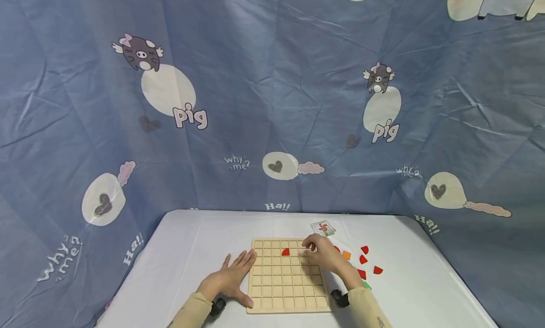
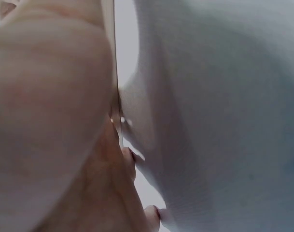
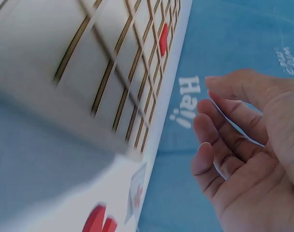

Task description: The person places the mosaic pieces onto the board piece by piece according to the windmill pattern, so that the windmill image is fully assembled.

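A wooden grid board (image 1: 283,290) lies on the white table, with one red quarter-circle piece (image 1: 285,252) in a cell of an upper row. My left hand (image 1: 230,278) rests with spread fingers against the board's left edge; the left wrist view shows it close up and dim. Over the board's upper right part hovers my right hand (image 1: 322,253), fingers bent. In the right wrist view, a sliver of a small red piece (image 3: 210,94) shows between that hand's thumb and index fingertip; the rest is hidden by the fingers.
Right of the board lie several loose red pieces (image 1: 377,270), an orange square (image 1: 347,255) and a green piece (image 1: 367,285). A patterned card (image 1: 323,228) sits behind the board's upper right corner. A blue printed curtain (image 1: 272,105) hangs around the table (image 1: 183,252).
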Demonstrator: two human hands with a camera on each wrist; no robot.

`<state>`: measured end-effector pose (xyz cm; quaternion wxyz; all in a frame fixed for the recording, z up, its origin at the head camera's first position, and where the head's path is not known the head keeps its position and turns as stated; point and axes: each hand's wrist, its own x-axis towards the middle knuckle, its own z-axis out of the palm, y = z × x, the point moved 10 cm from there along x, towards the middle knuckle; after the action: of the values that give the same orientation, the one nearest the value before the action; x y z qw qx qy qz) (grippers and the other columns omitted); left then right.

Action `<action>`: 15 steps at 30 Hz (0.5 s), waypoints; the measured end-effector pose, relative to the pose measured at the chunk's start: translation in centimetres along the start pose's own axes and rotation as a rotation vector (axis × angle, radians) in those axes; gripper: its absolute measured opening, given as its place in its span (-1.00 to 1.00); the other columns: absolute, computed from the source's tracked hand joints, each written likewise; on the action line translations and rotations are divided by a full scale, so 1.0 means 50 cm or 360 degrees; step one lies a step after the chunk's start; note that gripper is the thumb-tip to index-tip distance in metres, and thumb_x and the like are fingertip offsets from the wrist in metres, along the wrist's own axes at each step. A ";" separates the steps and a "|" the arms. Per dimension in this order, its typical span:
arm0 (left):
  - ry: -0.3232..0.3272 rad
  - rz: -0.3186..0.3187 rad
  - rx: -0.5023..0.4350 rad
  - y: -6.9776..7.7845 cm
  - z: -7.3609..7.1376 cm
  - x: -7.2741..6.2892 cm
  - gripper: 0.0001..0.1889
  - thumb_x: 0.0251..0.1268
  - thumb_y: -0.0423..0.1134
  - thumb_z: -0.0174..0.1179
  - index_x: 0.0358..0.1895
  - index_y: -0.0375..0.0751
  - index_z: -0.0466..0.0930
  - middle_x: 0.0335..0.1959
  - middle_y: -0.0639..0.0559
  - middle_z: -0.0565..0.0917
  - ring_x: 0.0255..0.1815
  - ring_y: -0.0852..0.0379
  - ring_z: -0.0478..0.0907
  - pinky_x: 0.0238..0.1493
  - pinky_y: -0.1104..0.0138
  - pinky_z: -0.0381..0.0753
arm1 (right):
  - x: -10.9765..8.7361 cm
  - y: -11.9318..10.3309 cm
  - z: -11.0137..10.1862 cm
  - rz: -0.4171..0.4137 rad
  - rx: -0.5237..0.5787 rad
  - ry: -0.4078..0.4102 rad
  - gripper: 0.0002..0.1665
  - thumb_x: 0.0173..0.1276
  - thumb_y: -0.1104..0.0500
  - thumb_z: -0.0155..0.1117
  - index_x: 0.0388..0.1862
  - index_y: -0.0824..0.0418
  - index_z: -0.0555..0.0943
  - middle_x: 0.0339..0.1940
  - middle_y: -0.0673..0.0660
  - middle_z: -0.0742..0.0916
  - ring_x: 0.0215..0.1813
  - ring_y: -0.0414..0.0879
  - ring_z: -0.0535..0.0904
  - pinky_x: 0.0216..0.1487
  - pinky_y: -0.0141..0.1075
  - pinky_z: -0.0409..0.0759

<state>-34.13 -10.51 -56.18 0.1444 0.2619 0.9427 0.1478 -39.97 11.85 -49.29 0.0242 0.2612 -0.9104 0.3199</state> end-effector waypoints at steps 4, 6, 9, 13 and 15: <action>0.0014 0.0010 -0.0005 0.000 -0.002 0.002 0.42 -0.37 0.39 0.43 0.55 -0.23 -0.19 0.60 -0.15 -0.14 0.59 -0.20 -0.20 0.46 -0.31 -0.28 | -0.019 0.026 -0.024 0.0077 -0.0009 0.0028 -0.85 0.29 0.30 0.30 -0.15 0.23 0.62 -0.22 0.03 0.66 -0.23 -0.14 0.52 -0.25 -0.38 0.53; 0.0020 0.0009 -0.0007 -0.001 -0.004 0.003 0.42 -0.39 0.39 0.43 0.55 -0.23 -0.18 0.60 -0.14 -0.14 0.59 -0.20 -0.19 0.46 -0.30 -0.28 | -0.029 0.040 -0.036 0.0115 -0.0001 0.0050 -0.85 0.28 0.32 0.29 -0.17 0.21 0.61 -0.22 0.03 0.66 -0.22 -0.14 0.52 -0.25 -0.37 0.53; 0.0022 0.0002 -0.0012 -0.001 -0.003 0.003 0.42 -0.41 0.38 0.43 0.55 -0.23 -0.17 0.60 -0.14 -0.13 0.59 -0.20 -0.19 0.47 -0.30 -0.28 | -0.044 0.063 -0.054 0.0166 -0.0016 0.0100 -0.84 0.24 0.34 0.27 -0.19 0.19 0.61 -0.25 0.00 0.65 -0.23 -0.18 0.51 -0.25 -0.38 0.53; 0.0004 -0.0024 -0.0010 -0.002 0.000 0.003 0.44 -0.42 0.40 0.42 0.55 -0.22 -0.19 0.60 -0.13 -0.15 0.60 -0.18 -0.20 0.48 -0.29 -0.30 | -0.063 0.089 -0.075 0.0226 -0.0028 0.0142 -0.82 0.22 0.36 0.24 -0.20 0.19 0.61 -0.25 0.03 0.65 -0.28 -0.23 0.48 -0.29 -0.40 0.51; -0.0004 -0.0033 -0.0013 -0.003 0.001 0.004 0.44 -0.42 0.40 0.41 0.56 -0.21 -0.20 0.60 -0.12 -0.15 0.60 -0.18 -0.21 0.48 -0.28 -0.30 | -0.071 0.097 -0.085 0.0247 -0.0016 0.0158 -0.81 0.22 0.36 0.24 -0.19 0.20 0.61 -0.25 0.05 0.66 -0.29 -0.23 0.47 -0.32 -0.40 0.50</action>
<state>-34.32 -10.50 -56.32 0.1480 0.2516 0.9447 0.1496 -39.80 19.22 -49.43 0.0456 0.1735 -0.9272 0.3287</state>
